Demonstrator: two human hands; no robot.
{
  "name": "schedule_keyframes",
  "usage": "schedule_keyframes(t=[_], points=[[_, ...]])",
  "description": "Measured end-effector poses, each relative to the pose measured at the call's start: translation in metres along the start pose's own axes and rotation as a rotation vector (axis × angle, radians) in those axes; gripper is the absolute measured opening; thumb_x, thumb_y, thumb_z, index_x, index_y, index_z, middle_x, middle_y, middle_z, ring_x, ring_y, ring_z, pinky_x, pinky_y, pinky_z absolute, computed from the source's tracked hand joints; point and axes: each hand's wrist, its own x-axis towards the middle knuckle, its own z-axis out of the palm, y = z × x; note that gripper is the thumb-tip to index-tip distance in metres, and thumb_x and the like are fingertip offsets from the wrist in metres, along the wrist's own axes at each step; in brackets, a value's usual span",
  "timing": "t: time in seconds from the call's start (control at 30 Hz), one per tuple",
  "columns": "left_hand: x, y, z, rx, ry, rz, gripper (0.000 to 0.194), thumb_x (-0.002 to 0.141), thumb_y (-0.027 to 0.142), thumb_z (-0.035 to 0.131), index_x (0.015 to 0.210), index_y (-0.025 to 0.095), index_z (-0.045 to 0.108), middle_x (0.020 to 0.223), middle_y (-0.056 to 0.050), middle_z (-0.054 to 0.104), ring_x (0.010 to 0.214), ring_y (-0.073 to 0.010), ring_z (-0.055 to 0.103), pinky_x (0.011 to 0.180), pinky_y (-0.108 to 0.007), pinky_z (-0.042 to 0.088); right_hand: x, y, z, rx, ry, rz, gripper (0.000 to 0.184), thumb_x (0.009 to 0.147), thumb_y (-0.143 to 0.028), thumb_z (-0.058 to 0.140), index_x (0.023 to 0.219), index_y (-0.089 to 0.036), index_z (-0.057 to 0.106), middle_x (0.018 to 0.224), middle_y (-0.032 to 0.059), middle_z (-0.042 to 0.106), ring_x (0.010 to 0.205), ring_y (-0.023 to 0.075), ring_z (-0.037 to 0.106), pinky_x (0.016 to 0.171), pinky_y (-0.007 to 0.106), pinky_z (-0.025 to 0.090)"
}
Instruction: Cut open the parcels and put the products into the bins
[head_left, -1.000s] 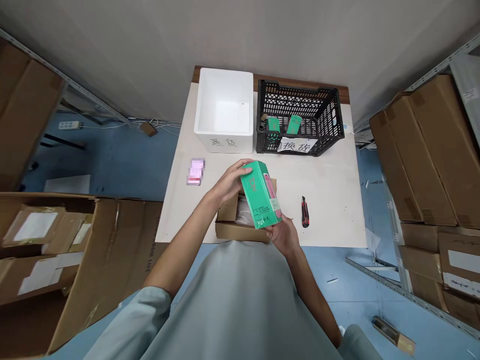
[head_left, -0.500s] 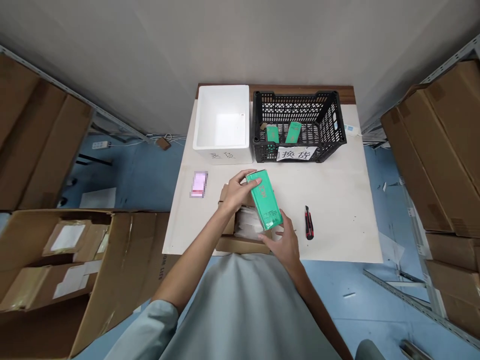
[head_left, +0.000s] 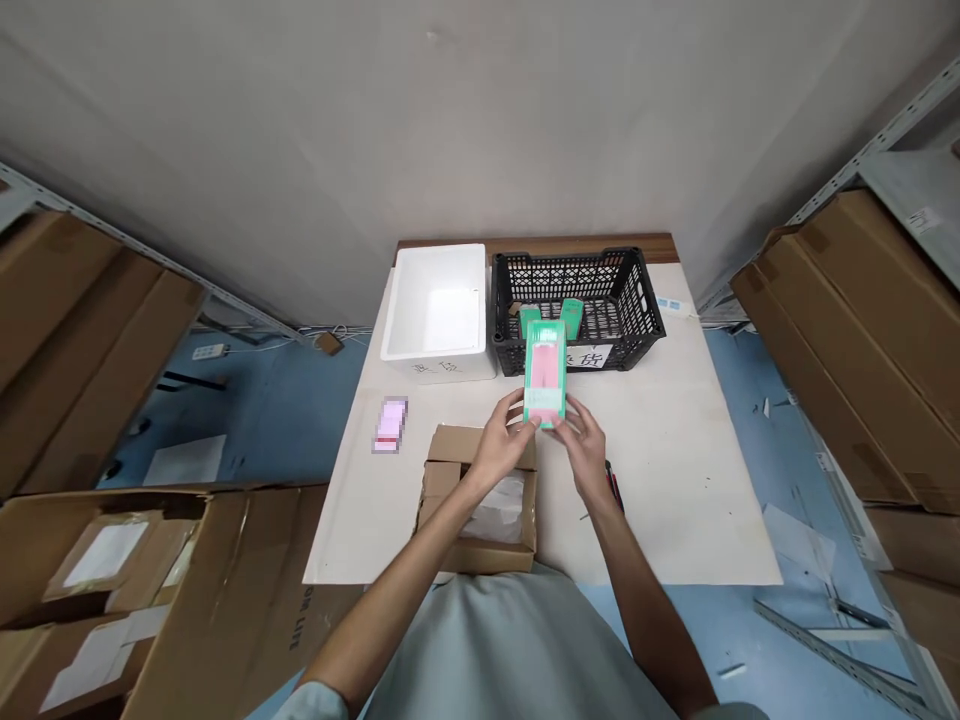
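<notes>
Both hands grip a green box (head_left: 545, 365) by its lower end, and its pink-and-white face is turned up. My left hand (head_left: 504, 437) is closed on the left corner, with the thumb on the face. My right hand (head_left: 581, 440) holds the right corner in the same way. Beneath my left forearm sits an open cardboard box (head_left: 487, 555) with clear wrapping (head_left: 499, 510) inside. Beyond the held box stands a black plastic crate (head_left: 637, 340), with two more green boxes (head_left: 571, 318) in it. My right wrist partly covers a red-and-black utility knife (head_left: 615, 487).
A white foam box (head_left: 439, 368) stands beside the crate at the table's back. On the left of the table lies a pixelated pink item (head_left: 390, 425). A large carton (head_left: 225, 590) with parcels is at lower left. Shelves with cartons (head_left: 847, 340) flank the table (head_left: 675, 520).
The green box has moved forward, away from the open carton, and turned from its green face to the pink one. My left hand has shifted to its lower end. The camera view has tilted up.
</notes>
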Motion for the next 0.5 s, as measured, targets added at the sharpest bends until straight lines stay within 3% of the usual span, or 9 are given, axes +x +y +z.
schedule_keyframes(t=[0.13,0.23,0.3,0.37,0.5], points=[[0.015,0.028,-0.002,0.057,-0.004,0.104,0.065,0.091,0.055,0.086,0.148,0.029,0.068,0.164,-0.017,0.061,0.146,-0.0362,0.066,0.118,-0.051,0.058,0.083,-0.033,0.03,0.128,-0.076,-0.063,0.074,0.089,-0.067,0.088,0.147,-0.023,0.074,0.14,0.0108,0.077,0.121,0.0284,0.082,0.115,0.049,0.066],[0.018,0.043,-0.013,0.083,0.003,0.19,0.057,0.096,0.053,0.082,0.147,0.029,0.071,0.164,-0.016,0.063,0.149,-0.0346,0.064,0.122,-0.05,0.056,0.112,-0.037,0.04,0.061,-0.087,-0.048,0.085,0.087,-0.068,0.089,0.155,-0.022,0.068,0.152,0.0148,0.07,0.127,0.0302,0.081,0.113,0.048,0.066],[0.012,0.039,-0.029,0.088,0.042,0.211,0.055,0.097,0.052,0.08,0.146,0.027,0.073,0.161,-0.015,0.066,0.149,-0.0336,0.065,0.123,-0.049,0.055,0.105,-0.025,0.033,-0.049,-0.092,-0.036,0.095,0.086,-0.069,0.089,0.163,-0.02,0.061,0.168,0.018,0.06,0.135,0.032,0.077,0.116,0.049,0.065],[-0.001,0.021,-0.055,0.1,0.109,0.187,0.054,0.097,0.052,0.08,0.144,0.025,0.074,0.157,-0.015,0.069,0.147,-0.0336,0.066,0.124,-0.051,0.055,0.079,-0.003,0.014,-0.182,-0.113,-0.014,0.101,0.086,-0.074,0.088,0.166,-0.019,0.059,0.177,0.0196,0.05,0.148,0.0357,0.068,0.121,0.05,0.06],[-0.049,-0.046,-0.123,0.177,0.296,-0.012,0.059,0.095,0.053,0.082,0.144,0.022,0.073,0.158,-0.016,0.069,0.15,-0.0353,0.064,0.13,-0.054,0.049,-0.008,0.051,-0.046,-0.401,-0.125,0.146,0.107,0.082,-0.084,0.086,0.166,-0.022,0.062,0.178,0.021,0.051,0.161,0.0415,0.054,0.13,0.056,0.05]])
